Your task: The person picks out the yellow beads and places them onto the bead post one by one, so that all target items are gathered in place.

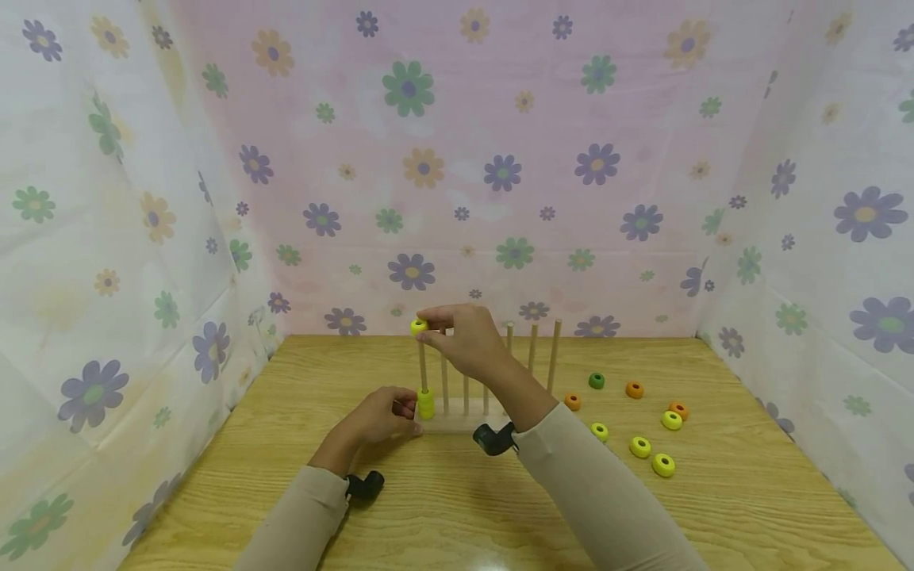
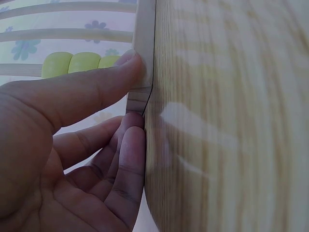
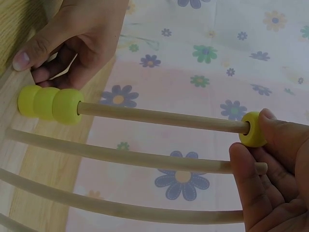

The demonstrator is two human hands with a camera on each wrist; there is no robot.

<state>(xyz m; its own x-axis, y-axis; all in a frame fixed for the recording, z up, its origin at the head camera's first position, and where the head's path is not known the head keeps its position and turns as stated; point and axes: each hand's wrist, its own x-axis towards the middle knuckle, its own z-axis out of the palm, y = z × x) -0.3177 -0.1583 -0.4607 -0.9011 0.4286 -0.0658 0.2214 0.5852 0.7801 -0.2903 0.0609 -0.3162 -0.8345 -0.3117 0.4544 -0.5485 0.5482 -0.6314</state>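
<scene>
Sitting at tip of leftmost peg (image 3: pixel 164 117), yellow bead (image 3: pixel 256 130) held in a narrow thumb-and-finger pinch by right hand (image 1: pixel 467 337); hole axis upright, along the peg. Left hand (image 1: pixel 377 416) grips rack base (image 1: pixel 450 427) at its left end.

Soft, slightly dim light falls evenly, with pale glare on the tabletop (image 2: pixel 251 183) (plainest in the left wrist view).

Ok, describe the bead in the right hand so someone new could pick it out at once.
On the table stands a wooden rack. In the head view, find its leftmost peg, with three yellow beads stacked at the bottom. The yellow bead is pinched by the right hand at that peg's top, with a bare stretch of peg setting it apart from the stack.
</scene>
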